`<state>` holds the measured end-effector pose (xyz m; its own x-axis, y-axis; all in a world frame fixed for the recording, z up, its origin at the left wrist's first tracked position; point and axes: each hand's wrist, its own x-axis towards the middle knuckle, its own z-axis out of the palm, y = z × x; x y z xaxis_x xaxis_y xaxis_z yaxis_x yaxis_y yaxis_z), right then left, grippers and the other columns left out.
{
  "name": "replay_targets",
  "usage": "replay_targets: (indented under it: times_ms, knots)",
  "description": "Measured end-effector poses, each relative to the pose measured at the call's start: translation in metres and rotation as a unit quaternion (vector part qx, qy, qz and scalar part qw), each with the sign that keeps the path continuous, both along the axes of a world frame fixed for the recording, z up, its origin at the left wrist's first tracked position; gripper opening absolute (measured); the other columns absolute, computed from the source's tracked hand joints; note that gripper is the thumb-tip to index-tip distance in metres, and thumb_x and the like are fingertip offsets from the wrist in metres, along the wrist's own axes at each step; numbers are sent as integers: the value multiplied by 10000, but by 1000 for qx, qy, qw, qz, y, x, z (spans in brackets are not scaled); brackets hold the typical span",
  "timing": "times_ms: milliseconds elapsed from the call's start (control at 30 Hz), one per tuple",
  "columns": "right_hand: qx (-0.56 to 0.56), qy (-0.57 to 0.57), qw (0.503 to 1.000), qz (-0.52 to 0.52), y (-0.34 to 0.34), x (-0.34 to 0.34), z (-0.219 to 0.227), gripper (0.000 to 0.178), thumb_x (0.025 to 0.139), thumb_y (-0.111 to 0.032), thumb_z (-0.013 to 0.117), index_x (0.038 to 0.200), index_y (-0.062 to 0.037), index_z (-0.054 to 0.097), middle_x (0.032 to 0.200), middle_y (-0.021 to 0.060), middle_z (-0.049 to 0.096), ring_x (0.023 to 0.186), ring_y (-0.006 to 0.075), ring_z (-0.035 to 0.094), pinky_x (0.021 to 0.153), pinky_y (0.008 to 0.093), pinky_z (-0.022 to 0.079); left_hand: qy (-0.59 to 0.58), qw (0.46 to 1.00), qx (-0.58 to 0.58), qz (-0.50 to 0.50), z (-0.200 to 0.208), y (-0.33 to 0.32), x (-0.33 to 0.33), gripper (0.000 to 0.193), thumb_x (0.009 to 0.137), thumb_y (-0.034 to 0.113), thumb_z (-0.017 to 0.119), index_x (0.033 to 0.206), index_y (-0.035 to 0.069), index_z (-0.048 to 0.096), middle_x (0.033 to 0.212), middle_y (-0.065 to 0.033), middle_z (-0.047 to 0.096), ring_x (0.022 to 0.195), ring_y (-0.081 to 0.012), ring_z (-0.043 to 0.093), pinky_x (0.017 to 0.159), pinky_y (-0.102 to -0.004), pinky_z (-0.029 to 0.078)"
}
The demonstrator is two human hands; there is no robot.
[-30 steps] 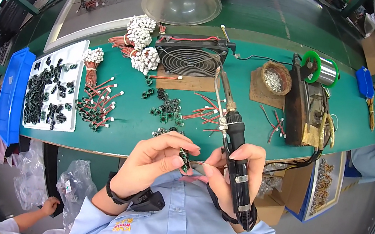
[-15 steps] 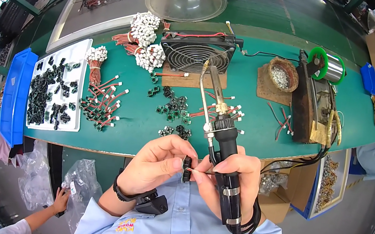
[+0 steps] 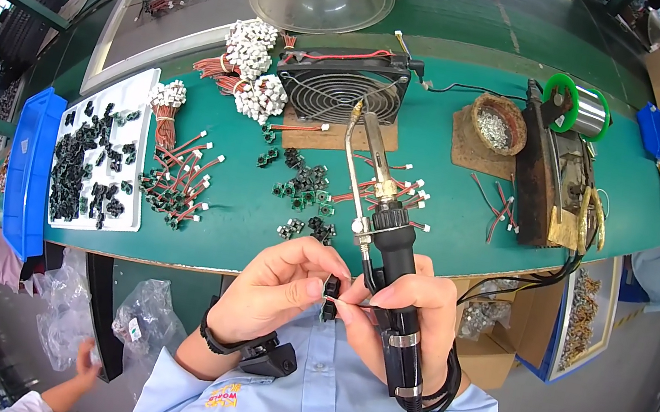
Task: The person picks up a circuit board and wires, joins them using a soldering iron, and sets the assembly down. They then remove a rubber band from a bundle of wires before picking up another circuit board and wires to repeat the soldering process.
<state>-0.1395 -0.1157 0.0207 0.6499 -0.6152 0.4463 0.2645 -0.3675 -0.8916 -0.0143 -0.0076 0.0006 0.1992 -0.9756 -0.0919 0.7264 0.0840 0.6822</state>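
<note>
In front of my shirt, my left hand [image 3: 272, 286] pinches a small black part [image 3: 330, 298] between thumb and fingertips. My right hand [image 3: 428, 312] is wrapped round the black handle of a soldering iron [image 3: 397, 249], its metal tip pointing up and away over the table. A thin brass tube [image 3: 353, 144] runs beside the tip. The thumb and index finger of that hand also reach the black part, with a thin dark wire at their tips. How the wire meets the part is too small to tell. Loose black-and-green parts [image 3: 303, 184] lie just beyond my hands.
A black fan [image 3: 342, 89] stands at the back, near white-plugged wire bundles [image 3: 261, 97]. At left are a white tray [image 3: 133, 198] of parts and a blue bin [image 3: 33, 162]. At right sit a solder spool [image 3: 585, 110] and a round bowl [image 3: 499, 125]. Co-workers are at both sides.
My two hands keep nearly the same pose on the part and the iron. The view has shifted slightly. At lower left, another person's hand has moved left, away from the plastic bag.
</note>
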Motion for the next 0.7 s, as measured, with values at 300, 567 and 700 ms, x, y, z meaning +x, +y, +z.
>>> replay_targets:
  times_ms: [300,567,700]
  knots:
    - [9,3,1000,-2,-1,-2,-1,430,635,53,725,962,-84,481,771,18,598,632,172,590,668,297,396,-23,1000,2,13,1,-2,-2,212,878,142,568,1034,5,523,1012,-74,556,949,-147,520,842,-292,399]
    - [43,12,999,-13,0,-3,-4,432,626,53,732,954,-84,487,771,18,595,626,179,586,668,296,404,-51,998,-4,24,2,-4,-2,180,875,122,568,1005,6,520,992,-93,560,928,-157,532,829,-297,411]
    - [24,5,1000,-12,-3,-3,-3,431,623,58,731,952,-86,494,771,18,594,625,179,585,657,293,398,-49,998,-2,30,2,-4,-3,170,872,106,568,999,4,518,989,-97,557,928,-167,536,831,-306,415]
